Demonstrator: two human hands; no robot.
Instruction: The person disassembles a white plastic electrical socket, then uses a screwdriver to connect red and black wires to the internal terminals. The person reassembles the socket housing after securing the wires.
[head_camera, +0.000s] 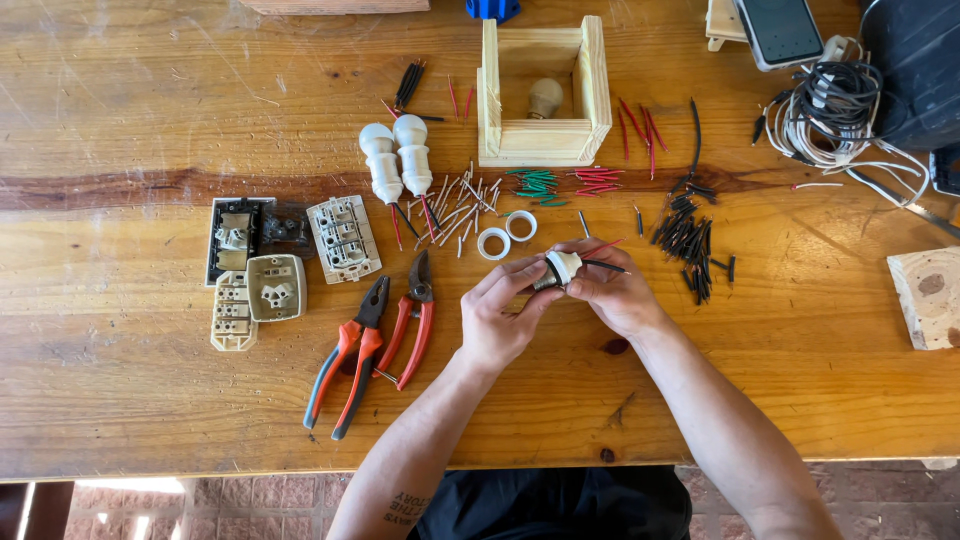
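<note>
Both hands meet over the middle of the wooden table (130, 400). My right hand (615, 290) grips a white lamp holder (563, 266) with a red wire and a black wire sticking out to the right. My left hand (497, 315) pinches the holder's dark lower end from the left. Two white threaded rings (506, 234) lie just beyond the hands.
Red-handled pliers (352, 355) and red cutters (413, 322) lie left of my hands. Further left are switch and socket parts (275, 255). Two white lamp holders (396, 158), loose wire pieces (690, 240), a wooden box (540, 95) with a bulb, and coiled cables (825, 110) lie beyond.
</note>
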